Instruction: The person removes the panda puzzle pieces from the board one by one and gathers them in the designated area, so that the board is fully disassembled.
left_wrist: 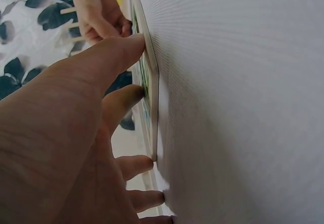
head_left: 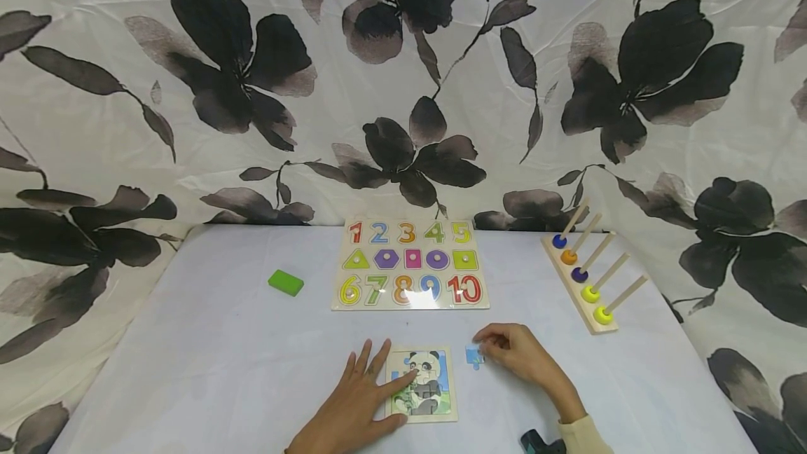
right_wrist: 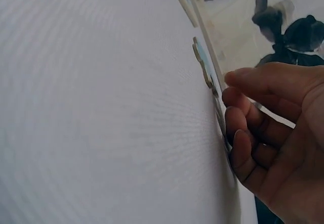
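Blue piece (head_left: 472, 356): pinched by right hand (head_left: 520, 356), bit right of panda puzzle (head_left: 431, 387)
Left hand (head_left: 353, 401): spread over panda puzzle's left side

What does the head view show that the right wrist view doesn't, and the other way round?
Only the head view: the left hand, panda picture, green block and peg stand.

Only the right wrist view: the palm side of the right hand and the pale side edge of the blue puzzle piece.

Both: that hand, that piece, the white tabletop and the flowered cloth.
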`<state>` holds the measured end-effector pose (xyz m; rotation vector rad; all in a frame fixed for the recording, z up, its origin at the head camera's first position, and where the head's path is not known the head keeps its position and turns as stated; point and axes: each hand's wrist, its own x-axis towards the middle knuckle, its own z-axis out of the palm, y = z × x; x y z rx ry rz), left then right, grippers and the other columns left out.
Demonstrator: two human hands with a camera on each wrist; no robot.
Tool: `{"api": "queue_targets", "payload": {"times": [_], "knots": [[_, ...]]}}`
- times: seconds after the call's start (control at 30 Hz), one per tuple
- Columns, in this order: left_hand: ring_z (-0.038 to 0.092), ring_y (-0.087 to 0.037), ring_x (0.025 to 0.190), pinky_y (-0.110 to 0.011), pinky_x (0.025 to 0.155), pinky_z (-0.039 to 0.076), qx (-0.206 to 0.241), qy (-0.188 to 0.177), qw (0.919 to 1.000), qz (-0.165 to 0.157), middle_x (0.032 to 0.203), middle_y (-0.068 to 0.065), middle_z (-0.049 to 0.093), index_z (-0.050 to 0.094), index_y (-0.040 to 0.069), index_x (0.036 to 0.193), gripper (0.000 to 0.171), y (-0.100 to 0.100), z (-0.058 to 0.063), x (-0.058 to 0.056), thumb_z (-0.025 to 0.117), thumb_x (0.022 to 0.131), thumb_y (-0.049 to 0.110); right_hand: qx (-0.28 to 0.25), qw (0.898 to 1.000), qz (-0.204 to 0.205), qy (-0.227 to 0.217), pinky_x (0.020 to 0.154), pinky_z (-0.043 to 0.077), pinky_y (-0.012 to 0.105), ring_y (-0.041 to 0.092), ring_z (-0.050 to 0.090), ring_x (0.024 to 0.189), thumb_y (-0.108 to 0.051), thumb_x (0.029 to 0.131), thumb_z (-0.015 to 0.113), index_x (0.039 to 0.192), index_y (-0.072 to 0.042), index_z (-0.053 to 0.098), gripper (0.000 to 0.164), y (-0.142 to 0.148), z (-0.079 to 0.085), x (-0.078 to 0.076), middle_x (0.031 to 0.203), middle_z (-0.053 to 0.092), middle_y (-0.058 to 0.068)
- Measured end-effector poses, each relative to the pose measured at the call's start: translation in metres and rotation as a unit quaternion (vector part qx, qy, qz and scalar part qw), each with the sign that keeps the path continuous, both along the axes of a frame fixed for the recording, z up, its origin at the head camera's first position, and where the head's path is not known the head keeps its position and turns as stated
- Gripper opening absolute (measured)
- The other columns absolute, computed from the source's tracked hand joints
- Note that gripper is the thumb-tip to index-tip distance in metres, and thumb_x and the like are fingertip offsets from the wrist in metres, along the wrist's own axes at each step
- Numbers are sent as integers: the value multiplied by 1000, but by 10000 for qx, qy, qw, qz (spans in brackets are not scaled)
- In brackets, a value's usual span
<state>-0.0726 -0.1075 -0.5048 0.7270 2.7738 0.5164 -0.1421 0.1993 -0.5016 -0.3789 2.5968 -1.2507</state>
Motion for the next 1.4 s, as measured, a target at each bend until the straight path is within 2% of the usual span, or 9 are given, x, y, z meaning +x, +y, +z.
{"api": "queue_targets", "payload": {"times": [0.27, 0.37, 0.6, 0.9, 1.23, 1.4], "knots": [[9, -48, 143, -67, 109, 16, -60, -28, 10000, 7, 157, -18, 20, 48, 41, 139, 60, -1, -1, 0, 59, 83, 60, -479, 9979, 130, 405, 70, 51, 22, 8, 58, 78, -10, 89, 67, 99, -11, 72, 11, -21, 1, 2, 95, 70, -2], [9, -48, 143, -66, 109, 16, -112, -75, 9999, 13, 158, -17, 20, 48, 41, 139, 60, 0, 0, 0, 59, 83, 60, -572, 9961, 302, 593, 69, 50, 23, 7, 57, 75, -11, 88, 67, 99, -12, 72, 12, -36, 5, 1, 91, 68, -4], [11, -51, 141, -68, 107, 18, -154, -4, 9998, -99, 157, -19, 21, 49, 41, 138, 57, 2, 3, -1, 57, 85, 59, -720, 9902, 868, 822, 76, 50, 25, 5, 59, 81, -11, 88, 68, 99, -12, 72, 12, -68, 6, 0, 91, 68, -6], [11, -54, 139, -70, 105, 20, -80, 219, 9995, -221, 156, -20, 21, 50, 42, 137, 53, -1, 2, 1, 57, 87, 58, -419, 9864, 1225, 1015, 89, 47, 33, 9, 58, 95, -12, 87, 70, 99, -15, 73, 13, -88, 0, -1, 97, 68, -11], [13, -55, 138, -71, 103, 21, -63, 220, 9994, -247, 155, -21, 24, 50, 42, 137, 53, -1, 2, 1, 57, 87, 58, 161, 9830, 1427, 1147, 83, 44, 27, 6, 49, 92, -17, 84, 73, 95, -17, 75, 12, -96, -4, 1, 98, 64, -12], [14, -56, 138, -72, 102, 22, -23, 288, 9993, -256, 154, -22, 25, 51, 41, 136, 53, -1, 1, 1, 57, 87, 58, 316, 9794, 1491, 1323, 86, 44, 29, 7, 49, 95, -17, 83, 74, 94, -17, 76, 12, -98, -5, 1, 99, 63, -11]]}}
